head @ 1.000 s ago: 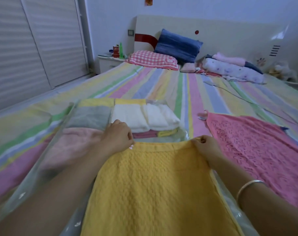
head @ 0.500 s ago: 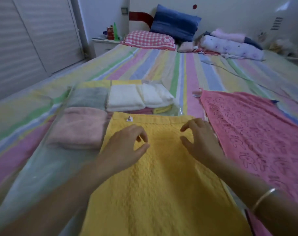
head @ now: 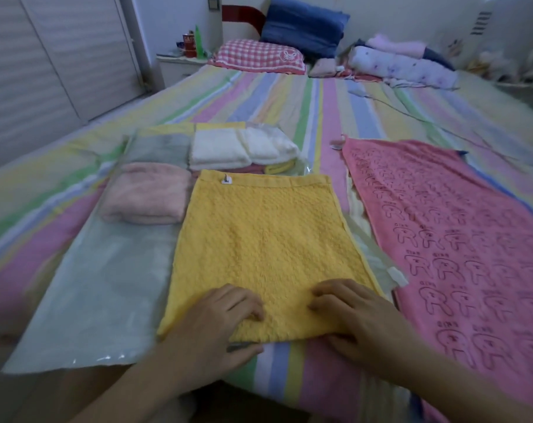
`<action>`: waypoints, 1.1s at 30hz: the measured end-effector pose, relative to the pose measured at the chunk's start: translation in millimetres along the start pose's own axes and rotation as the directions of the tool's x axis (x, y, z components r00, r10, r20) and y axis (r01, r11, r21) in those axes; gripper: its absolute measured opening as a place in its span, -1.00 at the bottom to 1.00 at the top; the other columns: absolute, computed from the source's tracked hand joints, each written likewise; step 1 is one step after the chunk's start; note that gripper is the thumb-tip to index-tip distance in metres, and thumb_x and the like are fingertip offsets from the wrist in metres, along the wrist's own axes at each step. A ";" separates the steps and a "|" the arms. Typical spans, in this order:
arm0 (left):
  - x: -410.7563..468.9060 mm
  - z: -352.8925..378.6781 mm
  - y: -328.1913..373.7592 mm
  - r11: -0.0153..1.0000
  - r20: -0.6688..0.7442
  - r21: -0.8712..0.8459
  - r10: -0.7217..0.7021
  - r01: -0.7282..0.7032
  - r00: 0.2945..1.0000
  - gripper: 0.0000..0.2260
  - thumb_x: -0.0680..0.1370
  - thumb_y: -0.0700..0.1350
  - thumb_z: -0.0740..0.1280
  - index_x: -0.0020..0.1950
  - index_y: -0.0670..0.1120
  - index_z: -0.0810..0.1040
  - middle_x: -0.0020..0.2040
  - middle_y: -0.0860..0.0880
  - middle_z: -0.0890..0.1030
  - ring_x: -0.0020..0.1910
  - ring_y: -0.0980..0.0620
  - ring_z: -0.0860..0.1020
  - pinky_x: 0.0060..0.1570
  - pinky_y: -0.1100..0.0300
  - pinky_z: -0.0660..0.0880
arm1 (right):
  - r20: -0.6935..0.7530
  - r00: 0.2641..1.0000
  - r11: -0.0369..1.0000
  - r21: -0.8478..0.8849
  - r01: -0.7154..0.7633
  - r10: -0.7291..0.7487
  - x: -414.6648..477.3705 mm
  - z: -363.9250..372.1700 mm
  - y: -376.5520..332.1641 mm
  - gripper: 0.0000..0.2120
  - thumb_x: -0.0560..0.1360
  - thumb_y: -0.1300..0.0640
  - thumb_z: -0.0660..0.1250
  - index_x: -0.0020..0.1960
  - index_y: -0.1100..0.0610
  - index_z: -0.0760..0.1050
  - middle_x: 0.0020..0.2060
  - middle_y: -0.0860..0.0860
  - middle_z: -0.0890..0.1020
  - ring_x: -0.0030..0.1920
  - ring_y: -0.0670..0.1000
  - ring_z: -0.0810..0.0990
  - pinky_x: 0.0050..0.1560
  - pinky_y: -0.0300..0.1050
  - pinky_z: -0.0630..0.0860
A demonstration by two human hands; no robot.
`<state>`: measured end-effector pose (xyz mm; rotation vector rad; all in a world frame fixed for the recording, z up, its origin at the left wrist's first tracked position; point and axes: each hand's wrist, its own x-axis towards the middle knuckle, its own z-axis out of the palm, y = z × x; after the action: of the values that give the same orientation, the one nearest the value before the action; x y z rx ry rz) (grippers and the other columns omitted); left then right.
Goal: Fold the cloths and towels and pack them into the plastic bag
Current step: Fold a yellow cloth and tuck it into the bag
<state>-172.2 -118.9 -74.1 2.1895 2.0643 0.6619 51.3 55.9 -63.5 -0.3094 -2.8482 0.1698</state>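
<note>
1. Both hands have drawn back from the middle of the yellow waffle-textured towel (head: 268, 239) to its near hem.
2. Left hand (head: 216, 328): fingers curled on top of the hem, thumb tucked under its edge, gripping the cloth.
3. Right hand (head: 363, 322): fingers bent on the towel, thumb along the hem edge, also gripping it. Some blur here.
4. The near hem lies between the two hands, just above a bare band of the striped bedsheet (head: 289, 361) at the bed's near edge.
5. The towel is spread flat with its small tag at the far hem. Its left long edge overlaps the clear plastic bag (head: 106, 285), and a thin strip of bag shows along its right edge.
6. The bag's near half lies flat, left of the towel.
7. Close on the right, the pink towel with printed rabbits (head: 457, 239) lies spread, near the bag's right edge.
8. In the bag's far end are the folded pale pink towel (head: 146, 193), touching the yellow towel's left edge, a folded grey cloth (head: 158, 148) and folded white towels (head: 219, 148).
9. Beyond the bag, open striped sheet runs to the red checked pillow (head: 259, 54) and blue pillow (head: 302, 29).
</note>
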 end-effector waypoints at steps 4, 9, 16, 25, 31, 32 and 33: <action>-6.2 -9.4 -2.2 1.000 -0.002 0.003 0.013 -0.013 1.000 -0.78 0.45 -0.01 0.33 0.09 0.13 0.48 0.12 0.21 0.52 0.13 0.23 0.48 0.05 0.21 0.50 | -0.109 0.994 0.996 -0.079 -0.032 0.023 -9.0 -2.0 4.5 -0.64 0.33 0.14 0.19 0.09 0.02 0.55 0.14 -0.10 0.60 0.18 -0.03 0.56 0.11 -0.12 0.51; -16.9 -17.6 -3.7 0.982 0.027 0.187 -0.002 -0.003 1.000 -0.59 0.28 -0.11 0.29 0.13 0.11 0.49 0.14 0.19 0.53 0.15 0.15 0.49 0.09 0.17 0.44 | -0.117 0.990 0.981 -0.165 -0.099 0.080 -17.7 10.4 14.3 -0.53 0.32 0.25 0.39 0.23 0.07 0.50 0.24 -0.04 0.57 0.29 0.01 0.50 0.32 -0.09 0.29; -35.2 -29.2 -20.3 0.941 -0.093 0.255 -0.207 0.224 0.974 -0.49 0.18 -0.19 0.33 0.13 0.04 0.50 0.14 0.09 0.54 0.09 0.05 0.54 0.12 0.23 0.33 | -0.222 0.934 0.959 0.108 -0.262 0.280 -23.3 -1.9 12.8 -0.63 0.35 0.13 0.17 0.14 -0.08 0.41 0.16 -0.18 0.58 0.12 -0.12 0.56 -0.04 -0.26 0.47; -30.1 -67.7 -30.8 0.824 -0.265 -0.465 -0.479 0.324 0.837 -0.92 0.48 -0.10 0.42 -0.11 0.08 0.62 -0.12 0.12 0.68 -0.07 0.17 0.63 -0.06 0.28 0.51 | -0.308 0.791 0.736 0.629 -0.248 0.529 -10.6 -40.7 21.8 -0.84 0.55 0.19 0.27 -0.08 -0.05 0.53 -0.25 -0.18 0.64 -0.32 -0.20 0.55 -0.33 -0.38 0.44; -25.6 -65.8 -19.4 0.871 -0.391 -0.390 -0.450 0.299 0.803 -0.90 0.57 0.00 0.30 -0.13 0.14 0.56 -0.52 0.02 0.35 -0.56 0.17 0.29 -0.50 0.27 0.24 | -0.320 0.741 0.705 0.651 -0.282 0.591 -9.4 -60.7 18.0 -0.66 0.59 0.24 0.21 -0.13 -0.21 0.48 -0.26 -0.07 0.58 -0.30 -0.15 0.51 -0.35 -0.42 0.38; -26.3 -65.9 -16.5 0.871 -0.383 -0.386 -0.451 0.304 0.806 -0.89 0.56 0.04 0.25 -0.12 0.14 0.54 -0.51 0.01 0.36 -0.55 0.16 0.30 -0.50 0.27 0.23 | -0.313 0.737 0.704 0.644 -0.300 0.600 -10.8 -62.5 16.8 -0.69 0.59 0.23 0.20 -0.11 -0.18 0.48 -0.27 -0.09 0.58 -0.30 -0.16 0.52 -0.37 -0.43 0.38; -26.1 -66.6 -13.6 0.869 -0.381 -0.382 -0.457 0.314 0.804 -0.87 0.56 0.07 0.20 -0.12 0.14 0.52 -0.49 -0.01 0.38 -0.55 0.14 0.33 -0.50 0.27 0.24 | -0.304 0.736 0.704 0.636 -0.315 0.604 -11.5 -64.0 15.0 -0.74 0.59 0.21 0.20 -0.11 -0.14 0.48 -0.28 -0.10 0.57 -0.30 -0.16 0.52 -0.38 -0.42 0.38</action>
<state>-208.2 -159.0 -25.2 1.4648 2.3185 1.4394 82.9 73.4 -7.4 -0.8301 -2.0213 0.8644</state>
